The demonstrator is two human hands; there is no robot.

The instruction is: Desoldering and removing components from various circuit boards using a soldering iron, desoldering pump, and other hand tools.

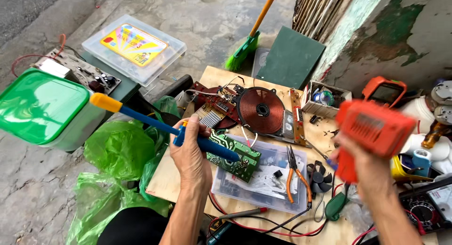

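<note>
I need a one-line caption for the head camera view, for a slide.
Left hand holds a blue tool and green circuit board; right hand grips an orange soldering gun.

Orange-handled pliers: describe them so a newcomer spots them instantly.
Start at the wooden board, then the clear plastic box lying near its front edge. The pliers lie on the box's right side, beside a small black fan; no other tool there has orange handles.
</note>
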